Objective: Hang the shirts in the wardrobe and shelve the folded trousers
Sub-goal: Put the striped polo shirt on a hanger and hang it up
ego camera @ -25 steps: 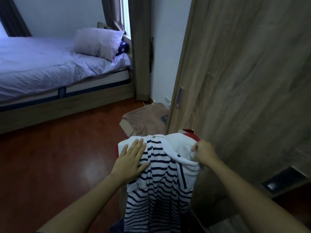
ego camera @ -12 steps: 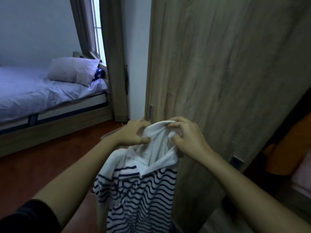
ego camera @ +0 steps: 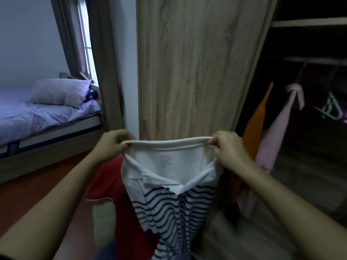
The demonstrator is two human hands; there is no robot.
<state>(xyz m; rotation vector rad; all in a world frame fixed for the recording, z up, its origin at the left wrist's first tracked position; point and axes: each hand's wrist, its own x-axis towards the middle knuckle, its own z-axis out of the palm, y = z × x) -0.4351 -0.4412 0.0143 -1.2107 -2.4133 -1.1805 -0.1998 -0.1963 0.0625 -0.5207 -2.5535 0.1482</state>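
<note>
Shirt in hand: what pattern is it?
Shirt: white, dark horizontal stripes below a plain collar; head view.

One wide-angle view sits at the person's head, facing forward and tilted down; the left hand [ego camera: 112,144] and right hand [ego camera: 230,148] reach in from the bottom corners, pinching the striped shirt [ego camera: 169,162] close at mid-frame; the wardrobe door [ego camera: 197,62] stands near, straight ahead; the bed [ego camera: 37,117] lies farther off, left.

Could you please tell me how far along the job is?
Done: an orange garment and a pink shirt hang in the wardrobe. In hand: left hand and right hand pinch the striped polo at its collar, no hanger in it. Left: hanging it and the red garment; no trousers in view.
</note>
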